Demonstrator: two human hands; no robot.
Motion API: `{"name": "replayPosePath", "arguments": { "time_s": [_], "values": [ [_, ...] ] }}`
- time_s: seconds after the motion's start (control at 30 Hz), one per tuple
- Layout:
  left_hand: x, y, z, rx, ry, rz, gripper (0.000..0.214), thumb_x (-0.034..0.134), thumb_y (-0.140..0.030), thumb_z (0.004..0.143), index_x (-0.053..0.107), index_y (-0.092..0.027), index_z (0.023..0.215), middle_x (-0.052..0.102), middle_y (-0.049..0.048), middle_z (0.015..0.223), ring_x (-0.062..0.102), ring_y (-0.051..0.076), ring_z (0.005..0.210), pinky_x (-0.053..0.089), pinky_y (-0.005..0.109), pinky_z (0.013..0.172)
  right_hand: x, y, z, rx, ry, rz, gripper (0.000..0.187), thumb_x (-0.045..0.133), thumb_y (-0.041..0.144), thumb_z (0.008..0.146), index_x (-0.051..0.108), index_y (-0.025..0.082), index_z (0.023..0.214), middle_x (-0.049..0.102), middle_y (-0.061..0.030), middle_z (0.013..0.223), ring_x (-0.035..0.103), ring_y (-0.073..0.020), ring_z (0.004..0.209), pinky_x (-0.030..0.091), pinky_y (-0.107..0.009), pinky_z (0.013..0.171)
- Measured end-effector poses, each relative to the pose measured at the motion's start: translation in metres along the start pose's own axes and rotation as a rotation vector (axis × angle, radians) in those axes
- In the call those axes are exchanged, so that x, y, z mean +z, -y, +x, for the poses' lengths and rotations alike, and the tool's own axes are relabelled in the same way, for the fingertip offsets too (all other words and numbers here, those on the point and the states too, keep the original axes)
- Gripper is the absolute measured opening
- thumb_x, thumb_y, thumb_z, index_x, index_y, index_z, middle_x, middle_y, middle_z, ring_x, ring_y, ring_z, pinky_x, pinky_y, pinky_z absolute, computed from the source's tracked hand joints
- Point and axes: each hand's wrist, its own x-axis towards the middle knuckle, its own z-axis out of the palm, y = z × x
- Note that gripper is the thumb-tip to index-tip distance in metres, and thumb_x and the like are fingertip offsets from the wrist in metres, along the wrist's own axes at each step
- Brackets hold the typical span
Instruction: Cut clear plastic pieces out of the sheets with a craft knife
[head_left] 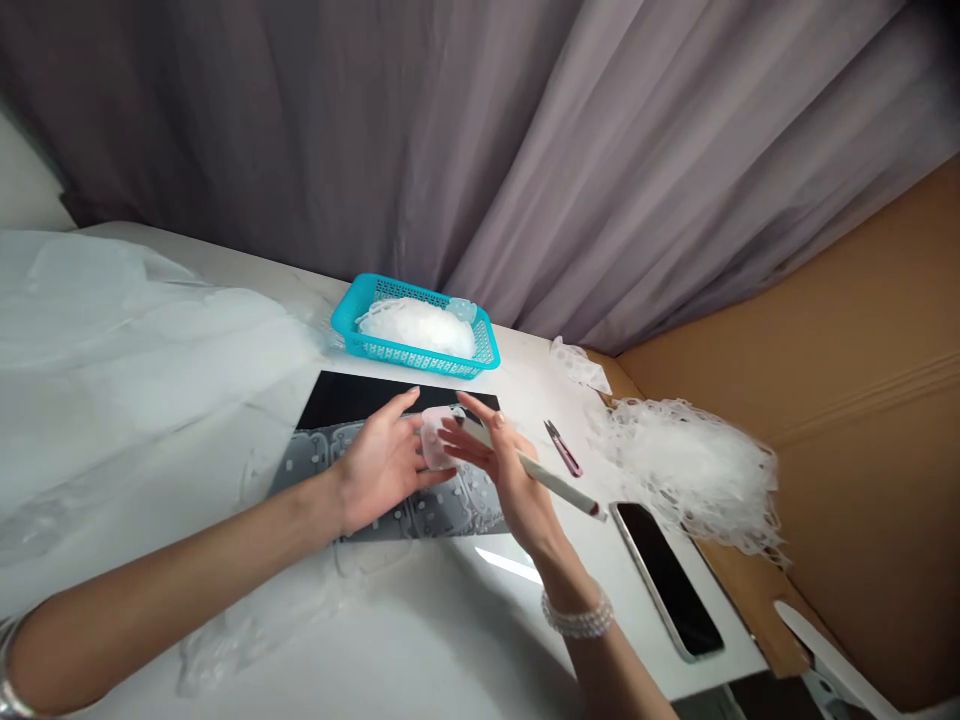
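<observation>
My left hand (382,462) holds a small pale pink translucent piece (435,440) over a dark mat (352,400) on the white table, fingers curled under it. My right hand (504,470) grips a white pen-like tool (559,482) whose dark tip meets the piece's upper right edge; the fingers also touch the piece. Clear film with several cut-out shapes (450,505) lies on the mat beneath both hands. A pearl bracelet (579,618) sits on my right wrist.
A blue basket (360,310) of clear plastic bits stands behind the mat. Small pink snips (562,450), a phone (667,580) and a heap of clear plastic scrap (697,470) lie to the right. Cardboard (840,400) borders the right, plastic sheeting (120,360) the left.
</observation>
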Motion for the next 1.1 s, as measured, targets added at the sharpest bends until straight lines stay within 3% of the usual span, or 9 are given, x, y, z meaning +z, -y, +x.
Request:
{"name": "replayPosePath", "arguments": {
  "time_s": [0.03,0.1,0.2,0.27,0.37,0.5,0.7,0.9,1.1],
  "values": [
    [-0.006,-0.001,0.003,-0.012,-0.009,-0.025,0.059,0.04,-0.052,0.099,0.053,-0.008,0.137,0.07,0.0181,0.114,0.07,0.027,0.094,0.05,0.047,0.097,0.004,0.0,0.001,0.008,0.002,0.026,0.058,0.041,0.067,0.096,0.066,0.026,0.129,0.076,-0.01,0.11,0.074,-0.0252,0.098,0.055,-0.047,0.096],
    [-0.018,-0.004,0.009,-0.023,-0.009,-0.048,0.062,0.037,-0.053,0.099,0.055,-0.008,0.136,0.071,0.0195,0.112,0.07,0.029,0.096,0.048,0.049,0.098,0.006,0.0,0.006,-0.032,-0.139,0.048,0.069,0.028,0.072,0.096,0.067,0.022,0.123,0.079,-0.0099,0.091,0.076,-0.0241,0.082,0.06,-0.044,0.084],
    [-0.032,-0.01,0.013,-0.011,0.014,-0.061,0.066,0.035,-0.057,0.098,0.054,-0.008,0.138,0.07,0.0229,0.117,0.068,0.035,0.108,0.044,0.055,0.102,-0.004,-0.004,0.015,-0.145,-0.424,0.023,0.063,0.031,0.073,0.094,0.065,0.02,0.101,0.076,-0.0066,0.069,0.074,-0.0227,0.062,0.06,-0.038,0.065],
    [-0.035,-0.014,0.014,-0.002,0.013,-0.07,0.067,0.033,-0.058,0.098,0.052,-0.009,0.14,0.069,0.0239,0.121,0.066,0.037,0.114,0.041,0.057,0.105,-0.013,-0.011,0.019,-0.156,-0.49,0.004,0.054,0.037,0.072,0.093,0.057,0.021,0.087,0.075,-0.0055,0.066,0.074,-0.0226,0.061,0.06,-0.036,0.061],
    [-0.034,-0.017,0.012,-0.018,0.018,-0.083,0.068,0.032,-0.058,0.097,0.051,-0.01,0.142,0.066,0.0231,0.127,0.062,0.038,0.12,0.037,0.057,0.109,-0.019,-0.022,0.019,-0.109,-0.46,-0.029,0.048,0.043,0.069,0.093,0.048,0.023,0.079,0.076,-0.006,0.07,0.075,-0.0237,0.065,0.061,-0.036,0.061],
    [-0.028,-0.015,0.009,-0.062,0.046,-0.096,0.07,0.031,-0.06,0.097,0.049,-0.01,0.143,0.063,0.0231,0.132,0.06,0.041,0.123,0.035,0.058,0.11,-0.02,-0.03,0.017,-0.062,-0.403,-0.068,0.043,0.053,0.064,0.091,0.051,0.022,0.08,0.077,-0.0076,0.08,0.076,-0.0255,0.076,0.062,-0.037,0.066],
    [-0.025,-0.007,0.005,-0.115,0.127,-0.114,0.07,0.031,-0.059,0.097,0.046,-0.011,0.146,0.057,0.0229,0.141,0.059,0.041,0.124,0.034,0.056,0.112,-0.021,-0.031,0.017,0.011,-0.228,0.082,0.042,0.076,0.043,0.08,0.04,0.024,0.07,0.072,-0.0013,0.078,0.074,-0.0241,0.091,0.06,-0.039,0.082],
    [-0.028,-0.003,0.005,-0.122,0.208,-0.111,0.069,0.033,-0.057,0.098,0.04,-0.011,0.149,0.05,0.0226,0.148,0.058,0.041,0.126,0.033,0.056,0.113,-0.018,-0.029,0.016,0.09,-0.158,0.202,0.047,0.083,0.026,0.07,0.036,0.023,0.067,0.056,0.0074,0.063,0.06,-0.0107,0.065,0.056,-0.027,0.076],
    [-0.026,-0.001,0.005,-0.103,0.101,-0.077,0.071,0.036,-0.055,0.097,0.036,-0.009,0.151,0.051,0.0269,0.145,0.059,0.038,0.126,0.036,0.052,0.112,-0.019,-0.029,0.015,0.001,-0.223,0.224,0.044,0.079,0.023,0.073,0.036,0.023,0.068,0.059,0.0064,0.065,0.063,-0.0127,0.071,0.053,-0.028,0.076]
  ]
}}
